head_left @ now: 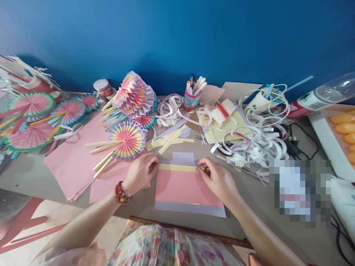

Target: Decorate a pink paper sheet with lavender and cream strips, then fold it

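A pink paper sheet (186,186) with a yellow strip and lilac bands along its edges lies flat on the table before me. My left hand (142,170) pinches the sheet's far left corner, fingers curled. At the far right corner, my right hand (215,175) has thumb and forefinger closed on the edge. A small lilac paper piece (183,158) sticks out beyond the far edge, between both hands. Just left of my left hand rests a folded paper fan (129,140) with pale yellow sticks.
Pink sheets (74,162) and more fans (135,94) spread leftward. A pen cup (192,98) stands by the blue wall. Curled paper strips (257,146), a tape roll (235,142), a plastic bottle (318,98) and a box of orange items (321,125) occupy the right.
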A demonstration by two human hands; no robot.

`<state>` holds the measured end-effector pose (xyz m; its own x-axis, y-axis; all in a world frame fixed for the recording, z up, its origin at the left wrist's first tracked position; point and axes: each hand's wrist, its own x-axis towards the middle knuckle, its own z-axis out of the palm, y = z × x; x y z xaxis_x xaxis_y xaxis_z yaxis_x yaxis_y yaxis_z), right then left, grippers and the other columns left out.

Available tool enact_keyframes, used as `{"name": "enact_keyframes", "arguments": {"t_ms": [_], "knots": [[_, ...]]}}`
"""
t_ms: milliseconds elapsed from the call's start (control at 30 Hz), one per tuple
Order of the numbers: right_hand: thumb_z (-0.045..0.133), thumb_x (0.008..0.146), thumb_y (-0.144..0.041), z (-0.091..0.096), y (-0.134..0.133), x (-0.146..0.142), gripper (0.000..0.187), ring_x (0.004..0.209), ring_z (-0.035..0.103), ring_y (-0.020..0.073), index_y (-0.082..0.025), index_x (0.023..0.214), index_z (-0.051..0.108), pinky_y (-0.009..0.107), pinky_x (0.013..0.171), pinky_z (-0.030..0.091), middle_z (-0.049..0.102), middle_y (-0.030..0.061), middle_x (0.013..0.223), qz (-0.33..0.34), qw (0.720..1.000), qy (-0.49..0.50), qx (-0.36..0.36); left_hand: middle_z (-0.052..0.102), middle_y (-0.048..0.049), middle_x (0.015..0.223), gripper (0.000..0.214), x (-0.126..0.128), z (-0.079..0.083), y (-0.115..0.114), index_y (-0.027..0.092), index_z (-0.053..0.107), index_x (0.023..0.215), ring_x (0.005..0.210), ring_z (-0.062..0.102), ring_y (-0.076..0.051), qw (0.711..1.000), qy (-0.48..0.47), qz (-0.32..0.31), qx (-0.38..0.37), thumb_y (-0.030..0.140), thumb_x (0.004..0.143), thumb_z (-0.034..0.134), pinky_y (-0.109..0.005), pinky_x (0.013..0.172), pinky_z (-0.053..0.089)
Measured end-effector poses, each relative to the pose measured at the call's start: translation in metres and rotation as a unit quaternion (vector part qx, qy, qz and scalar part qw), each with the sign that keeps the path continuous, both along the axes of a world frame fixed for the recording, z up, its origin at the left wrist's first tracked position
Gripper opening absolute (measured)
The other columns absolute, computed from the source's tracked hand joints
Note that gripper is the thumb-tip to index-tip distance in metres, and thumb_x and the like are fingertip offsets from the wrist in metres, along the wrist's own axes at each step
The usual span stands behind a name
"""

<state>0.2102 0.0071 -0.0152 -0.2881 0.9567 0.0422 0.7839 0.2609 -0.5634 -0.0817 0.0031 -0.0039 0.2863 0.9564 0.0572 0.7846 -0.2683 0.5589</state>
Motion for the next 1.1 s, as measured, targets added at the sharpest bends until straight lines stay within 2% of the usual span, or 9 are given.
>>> {"name": "enact_keyframes", "arguments": {"t_ms": [533,1100], "knots": [[0.050,0.091,-0.027,-0.0014,-0.0002,-0.0027,0.005,0.062,0.062,0.0151,-0.024,0.092,0.053,0.024,0.057,0.039,0.066,-0.0020,0.073,-0.011,0.999,-0.013,0.029,0.057,-0.0006,0.080,0.010,0.0002,-0.0010,-0.0010,0.020,0.054,0.081,0.074,0.054,-0.017,1.000,0.012,-0.003,0.005,0.011,0.085,0.053,-0.027,0.068,0.041],[0.050,0.091,-0.028,-0.0016,0.0000,-0.0027,0.005,0.064,0.063,0.0154,-0.024,0.092,0.054,0.025,0.057,0.039,0.066,-0.0016,0.074,-0.018,0.999,-0.019,0.025,0.058,-0.0011,0.078,0.008,-0.0003,-0.0023,-0.0005,0.020,0.054,0.080,0.072,0.055,-0.017,1.000,0.010,-0.003,0.007,0.015,0.087,0.052,-0.028,0.067,0.042]]}}
